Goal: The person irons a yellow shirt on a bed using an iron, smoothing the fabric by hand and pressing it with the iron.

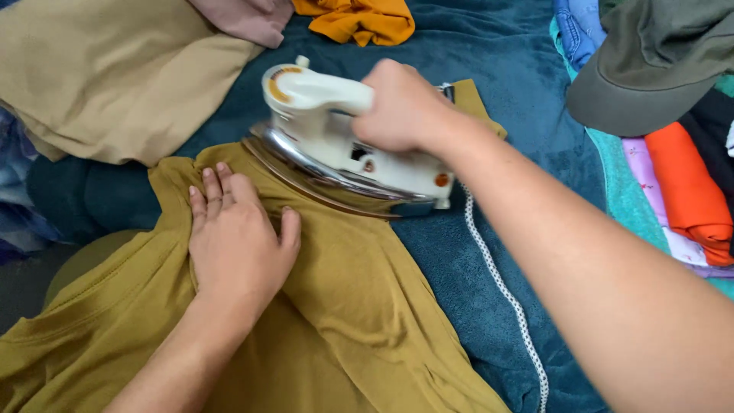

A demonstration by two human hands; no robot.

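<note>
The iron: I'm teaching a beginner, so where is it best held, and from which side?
Grip the white handle on top of the iron, coming from above, as the right hand does. It is raised clear of the metal soleplate, which lies on the mustard garment.

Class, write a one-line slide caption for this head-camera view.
Right hand grips a white iron on a mustard garment, which the left hand presses flat on a teal blanket.

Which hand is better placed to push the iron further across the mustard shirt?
Right. The right hand already grips the handle of the iron, whose soleplate sits on the mustard shirt. The left hand lies flat, pressing the fabric beside it.
</note>
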